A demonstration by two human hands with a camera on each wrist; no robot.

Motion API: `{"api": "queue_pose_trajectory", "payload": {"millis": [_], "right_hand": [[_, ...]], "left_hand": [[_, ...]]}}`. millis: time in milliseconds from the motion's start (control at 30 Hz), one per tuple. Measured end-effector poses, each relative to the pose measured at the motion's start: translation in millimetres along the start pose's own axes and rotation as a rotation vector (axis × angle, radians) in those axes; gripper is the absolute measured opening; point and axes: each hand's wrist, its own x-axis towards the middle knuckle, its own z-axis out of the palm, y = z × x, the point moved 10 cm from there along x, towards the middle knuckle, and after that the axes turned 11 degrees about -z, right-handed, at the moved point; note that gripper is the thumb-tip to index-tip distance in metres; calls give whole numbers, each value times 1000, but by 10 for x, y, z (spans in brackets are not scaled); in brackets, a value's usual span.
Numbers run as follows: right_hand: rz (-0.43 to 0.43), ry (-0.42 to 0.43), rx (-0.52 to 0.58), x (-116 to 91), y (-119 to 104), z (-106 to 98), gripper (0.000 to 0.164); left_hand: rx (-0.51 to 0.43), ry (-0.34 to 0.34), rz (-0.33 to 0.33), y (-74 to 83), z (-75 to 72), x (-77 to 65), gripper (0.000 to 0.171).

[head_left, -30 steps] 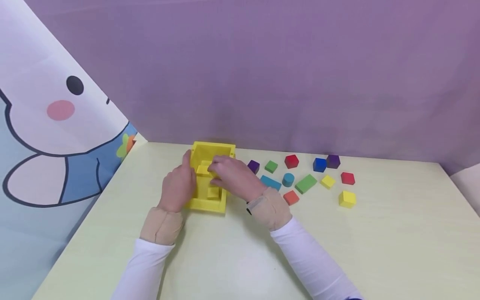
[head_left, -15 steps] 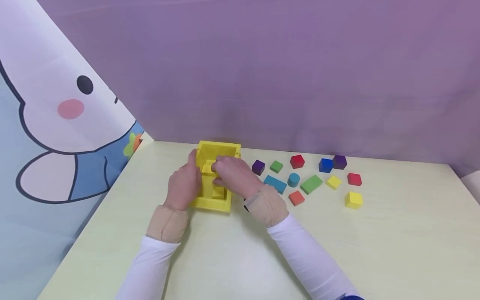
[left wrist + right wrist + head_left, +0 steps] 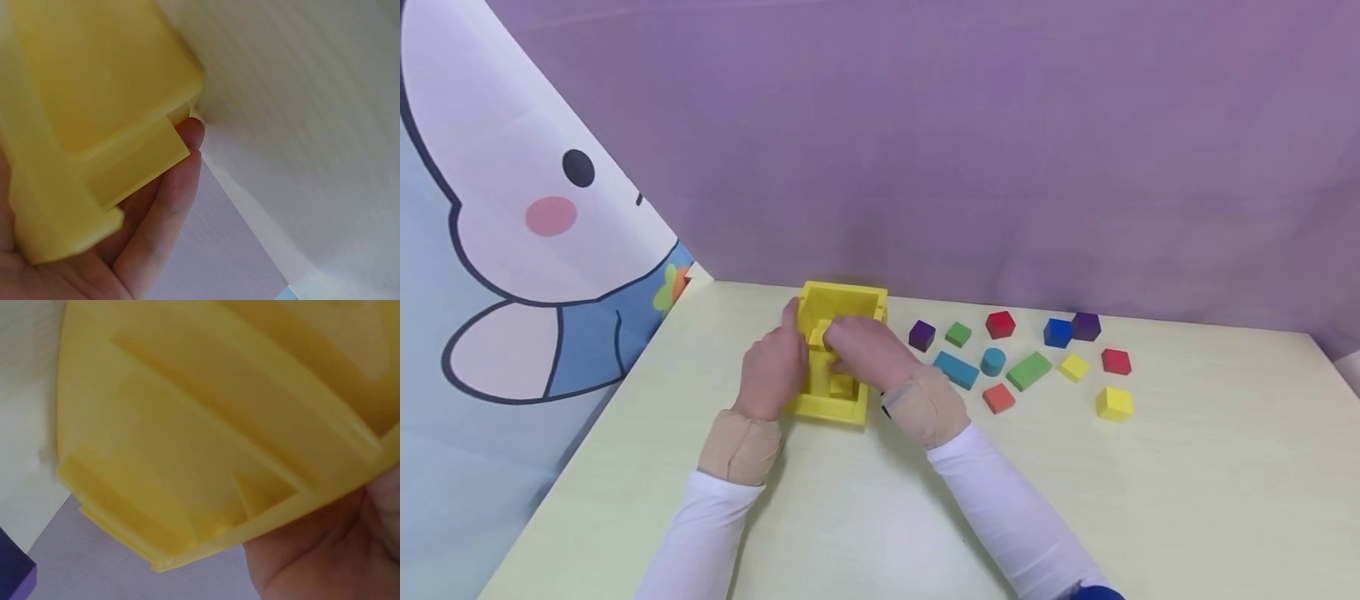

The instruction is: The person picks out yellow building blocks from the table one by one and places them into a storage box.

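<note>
A yellow plastic box (image 3: pixel 827 408) with steps and ridges inside lies toward the back left of the table. My left hand (image 3: pixel 773 367) grips its left wall, the index finger stretched along the side. Fingers of that hand (image 3: pixel 178 181) curl behind a yellow tab in the left wrist view. From the right, my right hand (image 3: pixel 874 350) reaches over the box wall with bent fingers, gripping the box's inner part; its fingertips are hidden. In the right wrist view, the ridged yellow plastic (image 3: pixel 169 437) fills most of the picture beside a palm (image 3: pixel 319 556).
Right of the box lie loose blocks: a purple cube (image 3: pixel 922 336), a blue bar (image 3: pixel 957 370), a blue cylinder (image 3: pixel 992 362), a green bar (image 3: pixel 1028 371), a yellow cube (image 3: pixel 1114 404) and several others. A purple curtain (image 3: pixel 940 150) hangs behind the table (image 3: pixel 865 517).
The head view has shifted, so everything on the table appears farther right. My right wrist has drawn slightly left toward the box. Both hands stay on the box.
</note>
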Motion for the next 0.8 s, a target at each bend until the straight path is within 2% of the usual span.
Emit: {"api": "queue_pose_trajectory", "payload": {"millis": [233,467,800], "right_hand": [[-13,-29,7,20,-7,50,16],[-28,-44,-12,82,-8,51,11],[-36,-1,-32,153,2,64,14]], "left_hand": [[5,-13,-14,-10,22,3,49],[4,-4,0,4,17,11,49],[1,-3,7,10,17,6,49]]}}
